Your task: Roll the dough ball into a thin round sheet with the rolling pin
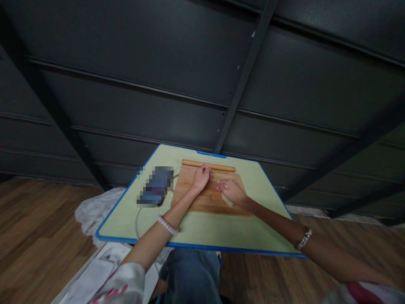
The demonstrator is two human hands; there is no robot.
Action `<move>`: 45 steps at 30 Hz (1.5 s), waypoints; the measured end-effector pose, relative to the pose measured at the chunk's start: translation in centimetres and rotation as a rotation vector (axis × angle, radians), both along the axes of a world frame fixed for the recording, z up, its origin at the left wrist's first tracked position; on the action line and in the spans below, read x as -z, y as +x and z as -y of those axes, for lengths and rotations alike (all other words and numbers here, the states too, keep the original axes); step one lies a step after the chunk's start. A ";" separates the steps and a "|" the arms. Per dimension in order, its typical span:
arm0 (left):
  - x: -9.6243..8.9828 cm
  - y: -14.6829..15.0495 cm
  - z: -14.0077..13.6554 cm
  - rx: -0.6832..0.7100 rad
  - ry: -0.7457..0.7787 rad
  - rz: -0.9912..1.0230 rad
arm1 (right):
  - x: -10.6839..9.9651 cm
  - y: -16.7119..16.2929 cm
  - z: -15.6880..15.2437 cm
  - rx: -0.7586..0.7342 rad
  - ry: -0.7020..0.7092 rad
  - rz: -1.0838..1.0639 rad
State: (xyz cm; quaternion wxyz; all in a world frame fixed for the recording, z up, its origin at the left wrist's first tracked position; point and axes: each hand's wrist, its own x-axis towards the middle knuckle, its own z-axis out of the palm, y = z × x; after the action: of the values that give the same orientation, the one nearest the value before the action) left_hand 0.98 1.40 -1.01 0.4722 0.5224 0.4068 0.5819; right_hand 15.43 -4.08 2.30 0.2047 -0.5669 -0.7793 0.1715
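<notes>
Pale green tabletop (205,230), blue-edged, is set before a dark panelled wall (152,59). On it a wooden cutting board (207,203) is laid, and both hands are held over this board, well apart from the table's near edge.

Left hand (200,179): held over the far half of the board, fingers curled inward into a loose fist. Whether anything small is enclosed cannot be told.

Right hand (233,192): held over the board's right half, fingers bent and drawn together. A pale flat piece (227,200), dough-like in look, is seen partly covered by it, projecting from beneath on the side toward the wearer. Whether it is gripped or merely overlain cannot be told.

Key relation: a wooden rolling pin (221,167) is found along the board's far edge, beyond both hands. Its long axis is directed left to right, roughly parallel to that edge and crosswise to the forearms. The left hand is the nearer to it, its knuckles seen close against the pin's near side; contact cannot be confirmed. The pale piece is placed nearer the wearer than the pin, with the right hand nearer to it.

Left of the board, a pixelated dark device (156,185) is noted.
</notes>
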 end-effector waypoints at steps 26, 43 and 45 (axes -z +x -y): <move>0.6 0.2 -0.3 -0.048 0.036 -0.060 | 2.9 -2.7 -0.6 0.364 0.406 0.003; 0.8 0.2 -0.3 -0.055 0.063 -0.105 | -0.9 1.2 0.1 -0.312 0.217 0.205; 0.7 0.1 -0.3 -0.067 0.070 -0.118 | -0.1 0.5 -0.4 -0.289 0.259 0.102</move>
State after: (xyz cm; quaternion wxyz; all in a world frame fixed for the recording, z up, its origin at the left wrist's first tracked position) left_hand 1.13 1.66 -1.74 0.4088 0.5581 0.4307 0.5796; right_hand 15.97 -3.66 2.43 0.2094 -0.4259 -0.8775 0.0687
